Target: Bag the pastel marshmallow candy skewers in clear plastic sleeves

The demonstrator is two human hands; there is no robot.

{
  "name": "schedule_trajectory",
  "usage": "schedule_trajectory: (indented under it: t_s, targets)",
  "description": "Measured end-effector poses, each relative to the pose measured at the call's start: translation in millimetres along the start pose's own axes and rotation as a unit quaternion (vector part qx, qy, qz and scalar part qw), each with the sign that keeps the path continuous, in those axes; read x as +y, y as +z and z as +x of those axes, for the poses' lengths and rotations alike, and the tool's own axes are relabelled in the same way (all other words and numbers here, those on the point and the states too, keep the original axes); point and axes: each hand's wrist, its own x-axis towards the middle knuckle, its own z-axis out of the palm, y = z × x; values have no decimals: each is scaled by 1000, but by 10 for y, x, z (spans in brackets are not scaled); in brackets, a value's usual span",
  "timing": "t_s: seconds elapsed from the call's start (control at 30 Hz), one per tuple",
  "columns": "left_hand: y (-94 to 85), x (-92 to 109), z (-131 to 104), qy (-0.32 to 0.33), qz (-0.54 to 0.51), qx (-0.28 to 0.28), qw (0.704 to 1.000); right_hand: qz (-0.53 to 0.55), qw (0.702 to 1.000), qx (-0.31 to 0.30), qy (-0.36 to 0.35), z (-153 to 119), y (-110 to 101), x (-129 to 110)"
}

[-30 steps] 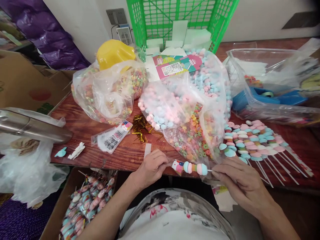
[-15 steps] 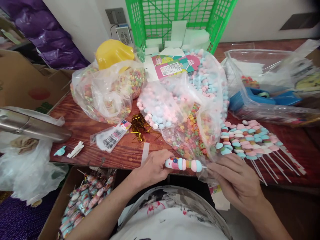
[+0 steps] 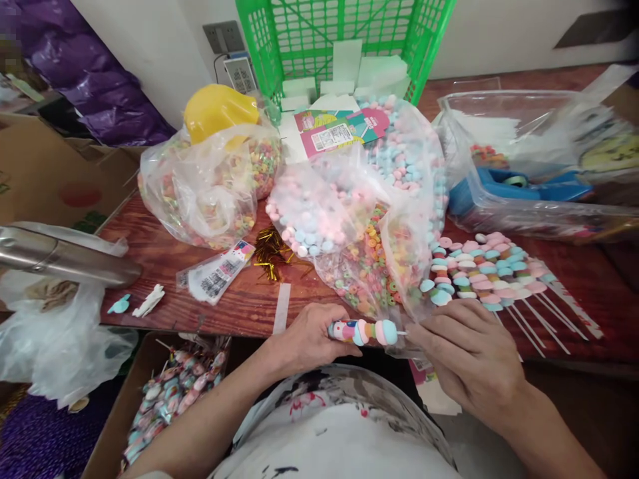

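A candy skewer [image 3: 372,332] of pink, blue and orange pieces lies level between my hands at the table's front edge. My left hand [image 3: 314,339] is closed around its left end, where a printed wrapper shows. The fingers of my right hand [image 3: 462,356] pinch at the short white stick on its right end, beside clear plastic film. Behind them lies an open bag of ring candies [image 3: 372,266]. Finished-looking rows of candy skewers [image 3: 479,269] with white sticks rest to the right, just beyond my right hand.
Candy bags [image 3: 200,186], a green basket [image 3: 344,20], a clear bin [image 3: 539,213] and a steel flask [image 3: 64,256] stand around the table [image 3: 239,316]. Printed wrappers [image 3: 217,273] and gold ties [image 3: 272,249] lie left. A box of wrapped skewers [image 3: 174,392] sits below.
The view has shifted slightly. The skewer's right end has tilted a little toward the camera, and the fingers of my left hand have changed their hold slightly.
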Motion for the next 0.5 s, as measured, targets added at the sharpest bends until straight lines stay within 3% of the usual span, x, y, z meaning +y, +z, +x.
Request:
schedule_trajectory:
  t_s: [0.2,0.5]
  targets:
    - [-57,23,3,27,66,9,997,-25,997,-59,52,39,-9,79]
    - [-140,73,2,74,34,-23,996,-52,995,-78,25,138,-116,248]
